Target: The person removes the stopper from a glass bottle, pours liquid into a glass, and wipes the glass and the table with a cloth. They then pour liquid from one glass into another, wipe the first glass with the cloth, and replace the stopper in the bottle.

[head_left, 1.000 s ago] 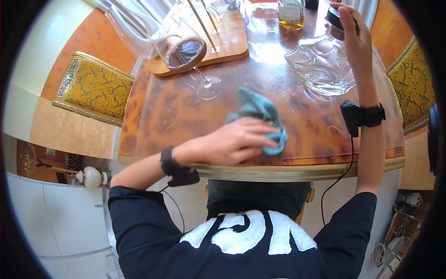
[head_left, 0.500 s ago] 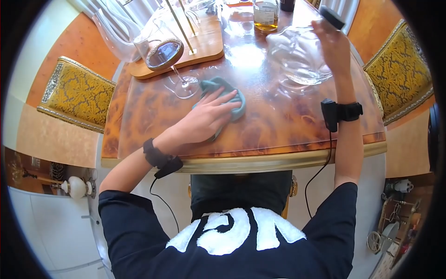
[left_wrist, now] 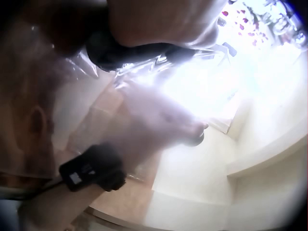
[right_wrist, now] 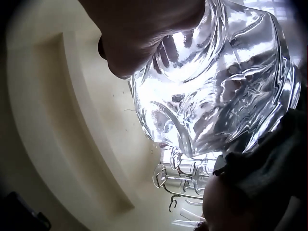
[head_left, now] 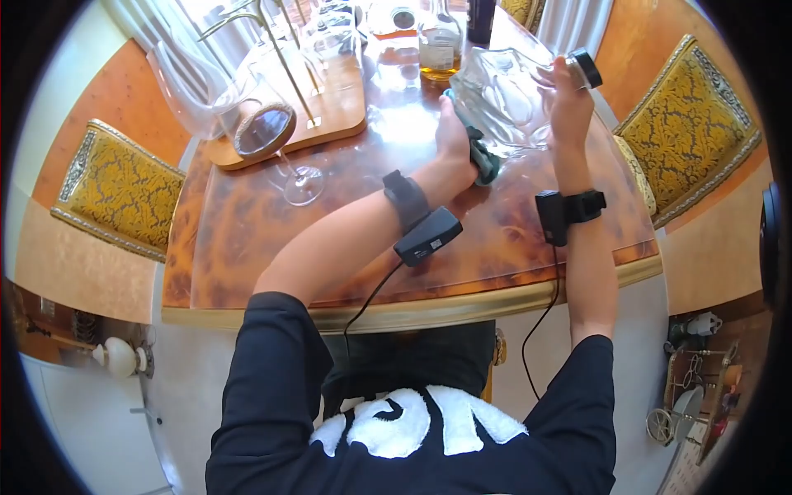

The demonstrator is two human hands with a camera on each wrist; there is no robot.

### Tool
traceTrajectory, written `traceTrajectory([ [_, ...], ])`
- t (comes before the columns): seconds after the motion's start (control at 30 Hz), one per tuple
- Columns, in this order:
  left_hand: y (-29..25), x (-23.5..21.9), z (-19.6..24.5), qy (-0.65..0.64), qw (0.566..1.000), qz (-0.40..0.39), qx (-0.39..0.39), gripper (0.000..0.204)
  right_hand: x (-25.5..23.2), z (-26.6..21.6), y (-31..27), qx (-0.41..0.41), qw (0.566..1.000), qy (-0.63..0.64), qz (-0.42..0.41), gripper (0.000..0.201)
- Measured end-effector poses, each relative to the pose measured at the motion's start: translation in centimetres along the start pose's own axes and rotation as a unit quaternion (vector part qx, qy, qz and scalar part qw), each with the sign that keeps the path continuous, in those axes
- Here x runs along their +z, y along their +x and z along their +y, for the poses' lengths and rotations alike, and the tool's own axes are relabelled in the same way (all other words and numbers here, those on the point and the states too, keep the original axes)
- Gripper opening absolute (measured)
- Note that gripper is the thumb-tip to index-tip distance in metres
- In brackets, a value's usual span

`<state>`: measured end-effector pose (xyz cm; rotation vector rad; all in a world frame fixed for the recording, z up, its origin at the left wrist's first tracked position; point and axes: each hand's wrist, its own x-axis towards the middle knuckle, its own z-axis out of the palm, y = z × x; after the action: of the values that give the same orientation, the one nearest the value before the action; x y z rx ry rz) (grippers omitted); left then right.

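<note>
Glossy, burl-patterned table (head_left: 247, 256) across the middle of the frame, daylight glaring off its top, and we work left to right! Far left, a gold-patterned chair (head_left: 115, 194); at the upper left, a large clear glass vessel (head_left: 186, 91). Just beside it, a stemmed glass (head_left: 266, 132) with a dark drink leans over, near the wooden board (head_left: 340, 107) with its gold-coloured rods (head_left: 289, 70).

Top centre, a bottle (head_left: 439, 49) with amber liquid low inside, and a dark bottle (head_left: 480, 21) to its right.

Now the action, upper centre: the left hand (head_left: 454, 148) is clamped on the green cloth (head_left: 485, 163), pressing it to the near left side of the clear decanter (head_left: 505, 99)! Its fingertips are mostly hidden, and the left wrist view is badly washed out. At the decanter's other end, upper right, the right hand (head_left: 569, 115) is closed round the neck, just below the black cap (head_left: 587, 68). Whether the base touches the table, I can't tell. Far right, another gold-patterned chair (head_left: 693, 124) rounds it off.
</note>
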<state>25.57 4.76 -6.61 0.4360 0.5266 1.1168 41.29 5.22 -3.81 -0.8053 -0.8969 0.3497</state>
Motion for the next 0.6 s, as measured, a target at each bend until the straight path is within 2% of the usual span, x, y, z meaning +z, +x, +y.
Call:
traceTrajectory([
  [0.07, 0.0, 0.7, -0.6, -0.017, 1.000, -0.014, 0.001, 0.056, 0.0, -0.4, 0.0, -0.015, 1.000, 0.000, 0.005, 0.029],
  [0.13, -0.3, 0.6, -1.2, -0.001, 0.999, 0.037, -0.016, 0.057, -0.1, -0.5, -0.3, -0.052, 0.997, -0.055, 0.015, 0.030],
  [0.17, 0.0, 0.4, -1.0, 0.046, 0.996, 0.062, -0.037, 0.058, -0.1, -0.5, -0.3, -0.064, 0.996, -0.053, 0.019, 0.032],
  [0.3, -0.5, -0.5, -0.3, 0.129, 0.990, 0.028, -0.054, 0.054, -0.1, -1.1, -0.6, -0.093, 0.985, -0.147, -0.005, 0.036],
  [0.37, -0.7, 0.1, 0.6, 0.118, 0.993, 0.016, 0.017, 0.046, 0.4, -1.3, -0.9, -0.089, 0.986, -0.139, -0.010, 0.039],
  [0.53, 0.0, 2.4, 4.3, 0.052, 0.997, 0.046, 0.027, 0.040, 0.3, -0.9, -0.6, -0.125, 0.977, -0.169, -0.024, 0.039],
  [0.6, 0.7, 2.4, 4.8, 0.211, 0.966, 0.039, 0.142, 0.038, 0.1, -0.7, -0.8, -0.122, 0.972, -0.197, -0.033, 0.039],
])
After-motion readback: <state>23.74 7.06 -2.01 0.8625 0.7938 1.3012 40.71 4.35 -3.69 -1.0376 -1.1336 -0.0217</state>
